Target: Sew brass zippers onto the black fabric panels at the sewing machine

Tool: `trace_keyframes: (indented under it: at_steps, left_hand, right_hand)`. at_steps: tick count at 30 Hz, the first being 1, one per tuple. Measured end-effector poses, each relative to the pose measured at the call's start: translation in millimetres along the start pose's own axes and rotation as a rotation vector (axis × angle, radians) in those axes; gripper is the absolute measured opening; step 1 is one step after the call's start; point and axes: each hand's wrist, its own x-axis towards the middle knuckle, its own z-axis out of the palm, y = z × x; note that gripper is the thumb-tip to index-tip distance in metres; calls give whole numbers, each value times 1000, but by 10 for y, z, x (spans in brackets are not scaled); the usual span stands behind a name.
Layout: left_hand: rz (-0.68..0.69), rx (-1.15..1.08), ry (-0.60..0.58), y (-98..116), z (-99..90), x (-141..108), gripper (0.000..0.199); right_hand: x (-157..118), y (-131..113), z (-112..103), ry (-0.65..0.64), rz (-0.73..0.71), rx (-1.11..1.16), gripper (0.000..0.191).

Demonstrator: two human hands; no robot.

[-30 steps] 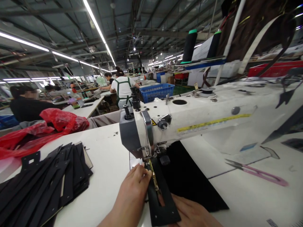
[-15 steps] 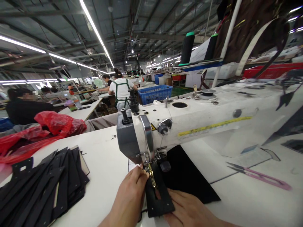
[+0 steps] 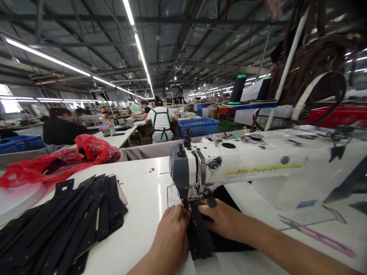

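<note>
A black strip (image 3: 202, 238) with small holes near its end lies under the needle area of a white sewing machine (image 3: 258, 160). My left hand (image 3: 174, 227) is closed on the strip's left edge, its fingertips bunched close to the presser foot. From the other side my right hand (image 3: 222, 217) reaches in with curled fingers, gripping the strip's right edge just beneath the machine head. Its fingertips are partly hidden by the machine. A larger black panel (image 3: 229, 244) lies under my right hand and forearm.
Several black strips (image 3: 65, 225) are fanned out at the left, with a red plastic bag (image 3: 94, 149) behind them. Pink-handled thread snips (image 3: 323, 236) lie at the right. Thread cones (image 3: 238, 89) stand above the machine. Co-workers sit beyond, near a blue basket (image 3: 197, 128).
My right hand has moved forward from the strip's near end to beside the presser foot. My left hand stays at the strip's left edge. The camera view has shifted left and up.
</note>
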Motion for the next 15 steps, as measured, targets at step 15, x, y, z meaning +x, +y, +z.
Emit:
trace_keyframes:
  at_steps: [15]
  left_hand:
    - [49,56,-25,10,58,-3,22]
  right_hand:
    - [-15,176,250,178,510,-195,13]
